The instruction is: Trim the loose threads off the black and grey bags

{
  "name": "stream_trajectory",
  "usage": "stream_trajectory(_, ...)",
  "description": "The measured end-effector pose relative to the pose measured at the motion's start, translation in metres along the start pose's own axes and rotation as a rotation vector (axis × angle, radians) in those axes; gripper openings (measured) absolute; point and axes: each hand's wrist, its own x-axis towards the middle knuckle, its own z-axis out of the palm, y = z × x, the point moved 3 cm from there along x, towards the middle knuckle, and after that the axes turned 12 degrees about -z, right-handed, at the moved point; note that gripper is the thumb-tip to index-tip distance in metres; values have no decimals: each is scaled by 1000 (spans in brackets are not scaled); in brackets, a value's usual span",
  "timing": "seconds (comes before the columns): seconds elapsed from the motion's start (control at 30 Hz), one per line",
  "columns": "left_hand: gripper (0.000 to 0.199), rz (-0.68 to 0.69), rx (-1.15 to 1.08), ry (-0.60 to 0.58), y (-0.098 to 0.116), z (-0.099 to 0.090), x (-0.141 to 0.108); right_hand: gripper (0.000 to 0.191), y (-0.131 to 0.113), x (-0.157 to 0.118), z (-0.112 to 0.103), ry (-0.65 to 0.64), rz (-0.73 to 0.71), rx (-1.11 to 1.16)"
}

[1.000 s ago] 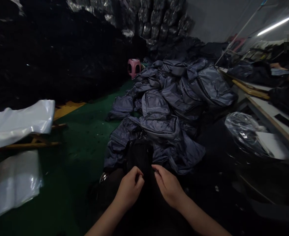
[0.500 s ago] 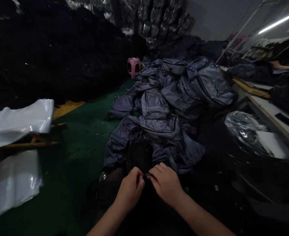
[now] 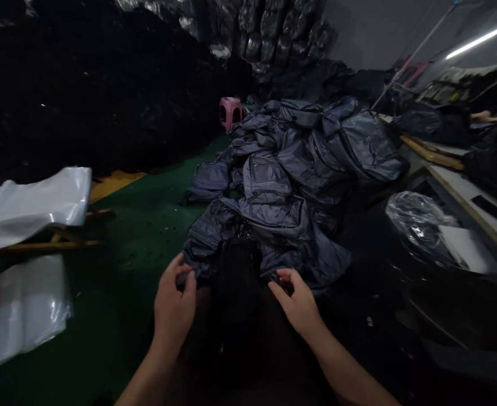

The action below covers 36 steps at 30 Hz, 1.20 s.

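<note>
A heap of dark grey-blue bags (image 3: 273, 217) lies on the floor in front of me. A black item (image 3: 237, 276) rests at its near edge, between my hands; its lower part merges into the darkness. My left hand (image 3: 175, 304) is to the left of it, fingers curved and apart, with nothing visible in them. On the right, my right hand (image 3: 297, 301) is beside the grey fabric, thumb and fingers parted, and no held thing shows.
A pink stool (image 3: 231, 114) stands behind the heap. White plastic sheets (image 3: 32, 206) lie on a wooden frame at left. Clear plastic (image 3: 417, 223) lies at right, near a table edge (image 3: 476, 208). Another person's hand (image 3: 480, 117) shows at far right.
My hands have separated from close together over the black item. The left has moved left and a little up, the right slightly right; both have let go.
</note>
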Motion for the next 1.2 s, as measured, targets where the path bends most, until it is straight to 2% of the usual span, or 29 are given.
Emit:
stream_trajectory(0.03,58,17,38,17,-5,0,7,32,6,-1,4,-1,67,85)
stream_trajectory(0.07,60,22,81,-23,-11,3,11,34,10,-3,10,-18,121,165)
stream_trajectory(0.17,47,-18,184,-310,-29,31,6,32,13,-8,33,-86,198,327)
stream_trajectory(0.23,43,-31,199,-431,-38,47,-6,28,12,-9,44,-100,196,361)
stream_trajectory(0.3,44,-36,189,-462,-43,54,-17,28,11,-9,51,-92,182,377)
stream_trajectory(0.37,44,-46,176,-463,-47,54,-24,32,13,-9,52,-83,176,397)
stream_trajectory(0.5,43,-67,117,-409,-53,39,-23,38,24,-10,41,-4,189,438)
stream_trajectory(0.63,42,-76,41,-336,-56,16,-20,41,44,-18,20,150,302,505)
stream_trajectory(0.73,40,-65,-11,-297,-52,-4,-19,42,47,-21,10,222,352,566)
stream_trajectory(0.83,39,-51,-63,-276,-39,-25,-17,45,31,-14,6,244,328,620)
stream_trajectory(0.97,41,-76,-203,-284,-18,-51,-10,45,-1,7,6,211,249,663)
stream_trajectory(1.1,45,-142,-320,-351,-5,-71,0,45,-30,23,10,127,173,672)
stream_trajectory(1.2,48,-185,-405,-403,-2,-82,5,42,-48,20,15,35,131,669)
